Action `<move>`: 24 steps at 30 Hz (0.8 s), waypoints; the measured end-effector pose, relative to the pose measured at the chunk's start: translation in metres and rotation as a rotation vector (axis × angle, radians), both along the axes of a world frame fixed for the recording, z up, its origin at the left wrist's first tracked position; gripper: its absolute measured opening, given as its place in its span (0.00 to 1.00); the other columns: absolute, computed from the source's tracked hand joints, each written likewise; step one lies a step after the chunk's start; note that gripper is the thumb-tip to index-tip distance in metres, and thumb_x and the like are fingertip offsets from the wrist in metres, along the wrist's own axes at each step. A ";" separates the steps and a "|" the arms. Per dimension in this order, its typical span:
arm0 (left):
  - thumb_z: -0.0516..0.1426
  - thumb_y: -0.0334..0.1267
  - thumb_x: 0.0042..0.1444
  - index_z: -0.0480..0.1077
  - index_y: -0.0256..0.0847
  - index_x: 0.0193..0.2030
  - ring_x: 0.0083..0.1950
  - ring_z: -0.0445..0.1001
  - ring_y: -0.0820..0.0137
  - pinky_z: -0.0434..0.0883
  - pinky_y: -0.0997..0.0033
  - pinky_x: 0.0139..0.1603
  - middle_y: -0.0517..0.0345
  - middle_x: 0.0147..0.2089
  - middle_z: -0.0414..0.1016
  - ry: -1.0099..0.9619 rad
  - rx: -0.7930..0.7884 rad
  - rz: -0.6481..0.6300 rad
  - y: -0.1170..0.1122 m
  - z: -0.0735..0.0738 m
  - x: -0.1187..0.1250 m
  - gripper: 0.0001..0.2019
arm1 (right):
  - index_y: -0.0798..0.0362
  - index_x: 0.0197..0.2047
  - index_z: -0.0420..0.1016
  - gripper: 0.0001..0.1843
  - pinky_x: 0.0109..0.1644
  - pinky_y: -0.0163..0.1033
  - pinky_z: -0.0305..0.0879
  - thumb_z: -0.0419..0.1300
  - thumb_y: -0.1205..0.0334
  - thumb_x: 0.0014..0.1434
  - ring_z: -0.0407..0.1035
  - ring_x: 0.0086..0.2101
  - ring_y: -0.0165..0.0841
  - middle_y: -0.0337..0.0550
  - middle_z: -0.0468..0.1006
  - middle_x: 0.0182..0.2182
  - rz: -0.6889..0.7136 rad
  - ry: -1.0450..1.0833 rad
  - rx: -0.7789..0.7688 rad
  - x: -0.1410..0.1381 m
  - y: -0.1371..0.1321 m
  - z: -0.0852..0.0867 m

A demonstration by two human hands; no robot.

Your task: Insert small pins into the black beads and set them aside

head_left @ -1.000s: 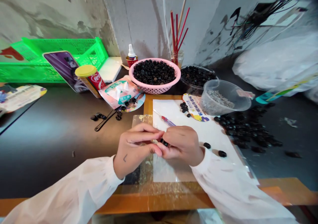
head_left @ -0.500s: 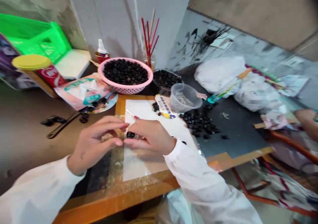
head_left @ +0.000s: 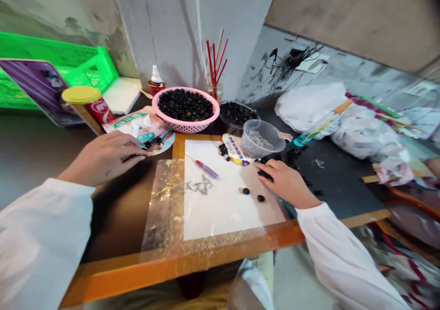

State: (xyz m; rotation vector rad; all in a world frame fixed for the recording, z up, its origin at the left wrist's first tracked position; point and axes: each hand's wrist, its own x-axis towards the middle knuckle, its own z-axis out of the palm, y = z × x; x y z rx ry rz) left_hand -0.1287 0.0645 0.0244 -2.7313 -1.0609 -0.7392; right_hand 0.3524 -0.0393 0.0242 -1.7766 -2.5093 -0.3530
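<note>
My left hand (head_left: pixel 110 156) hovers by the tissue pack (head_left: pixel 140 122), its thumb and fingers closed together; whatever they hold is hidden. Beside its fingertips, small black round pieces (head_left: pixel 153 143) lie on a printed card. My right hand (head_left: pixel 285 181) reaches over the right edge of a white sheet (head_left: pixel 213 213), thumb and index finger apart around black pieces (head_left: pixel 265 175) on the table. Two loose black pieces (head_left: pixel 253 195) rest on the sheet. A screwdriver (head_left: pixel 206 168) with a purple handle lies there too, above a patch of small silvery bits (head_left: pixel 199 185).
Behind stand a pink basket (head_left: pixel 185 125) of black pieces, a clear bowl (head_left: pixel 237 113) of more, and a clear tub (head_left: pixel 263 140) of small metal bits. A yellow-lidded can (head_left: pixel 82 96), a phone (head_left: pixel 37 90) and a green crate (head_left: pixel 103 67) are left. White bags (head_left: pixel 309 101) sit right.
My hands have parted from over the sheet: the left went to the tissue pack, the right to the black pieces. The screwdriver and silvery bits now show. The view has shifted a little.
</note>
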 end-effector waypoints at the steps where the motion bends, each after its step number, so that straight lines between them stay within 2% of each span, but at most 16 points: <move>1: 0.57 0.47 0.63 0.81 0.47 0.40 0.41 0.74 0.66 0.70 0.66 0.47 0.58 0.39 0.78 0.005 -0.043 -0.012 -0.004 -0.001 0.007 0.12 | 0.54 0.60 0.75 0.21 0.40 0.42 0.68 0.60 0.59 0.66 0.75 0.40 0.42 0.49 0.80 0.40 0.013 0.003 0.016 -0.008 -0.001 0.005; 2: 0.58 0.47 0.63 0.81 0.46 0.40 0.40 0.73 0.67 0.69 0.66 0.45 0.57 0.38 0.77 -0.041 -0.057 -0.026 -0.009 -0.003 0.016 0.12 | 0.54 0.60 0.75 0.20 0.41 0.42 0.68 0.60 0.58 0.66 0.75 0.41 0.42 0.49 0.80 0.41 0.025 0.029 0.038 -0.019 -0.001 0.011; 3: 0.58 0.46 0.64 0.81 0.45 0.42 0.43 0.74 0.66 0.70 0.66 0.47 0.56 0.42 0.78 -0.056 -0.121 -0.051 -0.015 -0.004 0.027 0.11 | 0.53 0.58 0.76 0.18 0.43 0.42 0.68 0.59 0.58 0.67 0.75 0.42 0.42 0.48 0.81 0.42 0.037 0.073 0.053 -0.030 -0.001 0.017; 4: 0.59 0.45 0.64 0.81 0.45 0.43 0.43 0.74 0.66 0.70 0.65 0.47 0.54 0.42 0.78 -0.109 -0.155 -0.111 -0.021 -0.005 0.039 0.11 | 0.51 0.53 0.79 0.15 0.44 0.41 0.67 0.58 0.58 0.68 0.75 0.43 0.41 0.47 0.81 0.42 0.045 0.123 0.062 -0.043 0.000 0.023; 6: 0.58 0.44 0.65 0.80 0.47 0.47 0.46 0.75 0.65 0.70 0.64 0.49 0.53 0.45 0.79 -0.049 -0.269 -0.244 -0.034 -0.007 0.063 0.11 | 0.50 0.47 0.82 0.12 0.42 0.39 0.66 0.56 0.60 0.69 0.75 0.43 0.39 0.45 0.83 0.40 0.003 0.170 0.048 -0.067 0.008 0.030; 10: 0.57 0.44 0.66 0.80 0.44 0.47 0.45 0.75 0.64 0.70 0.64 0.47 0.51 0.46 0.79 -0.026 -0.294 -0.152 -0.051 -0.014 0.093 0.12 | 0.54 0.46 0.82 0.10 0.41 0.40 0.66 0.61 0.61 0.66 0.76 0.40 0.41 0.50 0.83 0.41 -0.137 0.154 -0.093 -0.100 0.038 0.023; 14: 0.57 0.43 0.66 0.81 0.45 0.44 0.43 0.74 0.64 0.69 0.66 0.43 0.53 0.42 0.79 -0.017 -0.310 -0.102 -0.053 -0.023 0.102 0.12 | 0.55 0.44 0.82 0.08 0.44 0.40 0.66 0.64 0.63 0.63 0.77 0.41 0.41 0.52 0.83 0.41 -0.166 0.189 -0.147 -0.107 0.061 0.007; 18: 0.55 0.42 0.67 0.81 0.43 0.41 0.44 0.74 0.65 0.68 0.66 0.45 0.54 0.41 0.79 -0.045 -0.381 -0.131 -0.052 -0.026 0.103 0.12 | 0.55 0.41 0.82 0.06 0.46 0.41 0.67 0.63 0.67 0.63 0.76 0.40 0.40 0.51 0.82 0.41 -0.144 0.245 -0.138 -0.104 0.064 -0.003; 22: 0.54 0.40 0.68 0.79 0.41 0.41 0.44 0.75 0.66 0.68 0.66 0.48 0.55 0.42 0.79 -0.055 -0.421 -0.163 -0.052 -0.024 0.102 0.12 | 0.56 0.46 0.80 0.10 0.50 0.43 0.69 0.64 0.72 0.60 0.76 0.43 0.41 0.51 0.81 0.42 -0.117 0.316 -0.106 -0.100 0.060 -0.002; 24: 0.53 0.38 0.69 0.78 0.41 0.41 0.44 0.75 0.67 0.68 0.67 0.48 0.55 0.42 0.79 -0.048 -0.463 -0.191 -0.050 -0.021 0.100 0.12 | 0.56 0.46 0.80 0.12 0.50 0.44 0.71 0.64 0.73 0.58 0.76 0.43 0.40 0.50 0.81 0.43 -0.075 0.449 -0.069 -0.102 0.057 0.004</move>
